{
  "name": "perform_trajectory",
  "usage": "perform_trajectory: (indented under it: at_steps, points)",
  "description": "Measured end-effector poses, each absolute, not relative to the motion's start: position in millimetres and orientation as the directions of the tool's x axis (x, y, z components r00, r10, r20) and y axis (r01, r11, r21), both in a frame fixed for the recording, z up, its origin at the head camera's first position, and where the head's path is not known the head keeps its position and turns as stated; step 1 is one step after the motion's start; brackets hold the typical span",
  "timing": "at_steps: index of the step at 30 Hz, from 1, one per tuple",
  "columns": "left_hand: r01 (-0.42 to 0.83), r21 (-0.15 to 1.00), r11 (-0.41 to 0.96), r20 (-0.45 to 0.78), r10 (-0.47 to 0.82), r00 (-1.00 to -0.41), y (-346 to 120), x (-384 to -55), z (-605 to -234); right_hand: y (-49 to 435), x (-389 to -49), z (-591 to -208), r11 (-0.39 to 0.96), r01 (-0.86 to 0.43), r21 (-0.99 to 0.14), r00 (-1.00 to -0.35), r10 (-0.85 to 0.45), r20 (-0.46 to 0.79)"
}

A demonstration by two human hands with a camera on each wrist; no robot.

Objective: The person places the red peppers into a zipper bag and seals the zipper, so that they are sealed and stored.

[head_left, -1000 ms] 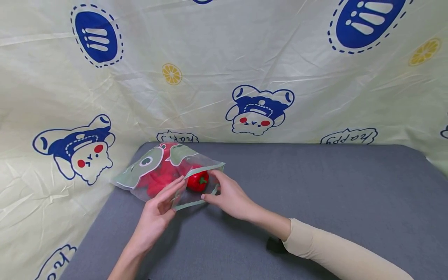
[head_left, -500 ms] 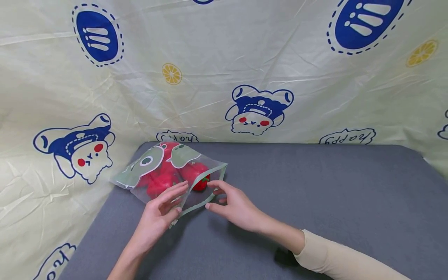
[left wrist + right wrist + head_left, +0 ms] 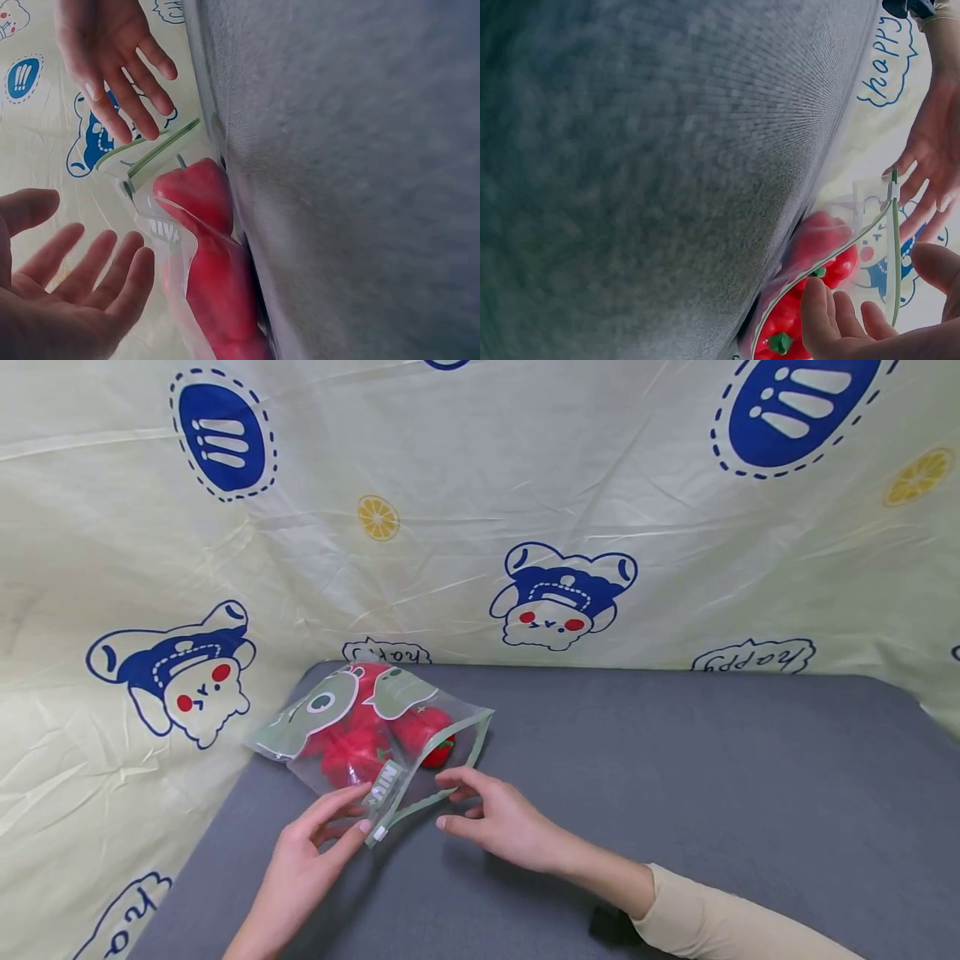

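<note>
A clear slider bag (image 3: pixel 401 777) with green cartoon print lies on its side at the table's left. Its green-edged mouth gapes toward the right. Inside are several red bell peppers (image 3: pixel 354 758); one near the mouth shows its green stem. By the near corner, where the white slider (image 3: pixel 380 834) sits, is my left hand (image 3: pixel 311 843), fingers spread and loosely bent. My right hand (image 3: pixel 510 818) hovers just outside the mouth, relaxed and holding nothing. Both palms face the bag in the left wrist view, with gaps between the left fingers (image 3: pixel 97 277) and the plastic.
A grey cloth-covered table (image 3: pixel 675 777) stretches to the right. Behind and left of it hangs a pale printed curtain (image 3: pixel 450 468). A small black object (image 3: pixel 611 925) shows beneath the right sleeve cuff.
My right hand has drawn back from the bag's mouth toward me. My left hand has slid off the bag's near side, down and left, uncovering the slider corner. The front pepper appears farther inside.
</note>
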State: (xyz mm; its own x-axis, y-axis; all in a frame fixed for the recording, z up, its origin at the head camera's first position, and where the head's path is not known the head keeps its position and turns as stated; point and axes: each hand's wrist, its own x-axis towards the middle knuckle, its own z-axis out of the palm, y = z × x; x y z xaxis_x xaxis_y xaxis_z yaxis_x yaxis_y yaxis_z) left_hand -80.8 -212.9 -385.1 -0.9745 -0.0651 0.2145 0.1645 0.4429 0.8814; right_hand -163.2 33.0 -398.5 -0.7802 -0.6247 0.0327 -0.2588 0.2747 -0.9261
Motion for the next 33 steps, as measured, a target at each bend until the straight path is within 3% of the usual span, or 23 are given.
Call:
perform_trajectory:
  at_steps: [5,12,20,28,33]
  points:
    - [0.087,0.845,0.528,0.192,-0.147,-0.970,-214,-72,-387,30,-162,-398,0.257,-0.240,-0.936,-0.757,-0.653,0.015]
    - [-0.185,0.792,0.582,-0.042,-0.249,-0.968,-217,-68,-387,20,-157,-400,0.222,-0.209,-0.952,-0.735,-0.678,0.004]
    - [-0.283,0.892,0.352,-0.234,-0.176,-0.956,-223,-72,-398,9,-151,-402,0.178,-0.110,-0.978,-0.707,-0.706,-0.049]
    - [-0.394,0.912,0.112,-0.400,0.035,-0.916,-230,-78,-407,-7,-146,-410,0.149,0.242,-0.959,-0.660,-0.699,-0.276]
    - [-0.441,0.898,0.013,-0.439,0.114,-0.891,-229,-83,-410,-15,-147,-415,0.063,0.383,-0.922,-0.658,-0.682,-0.320]
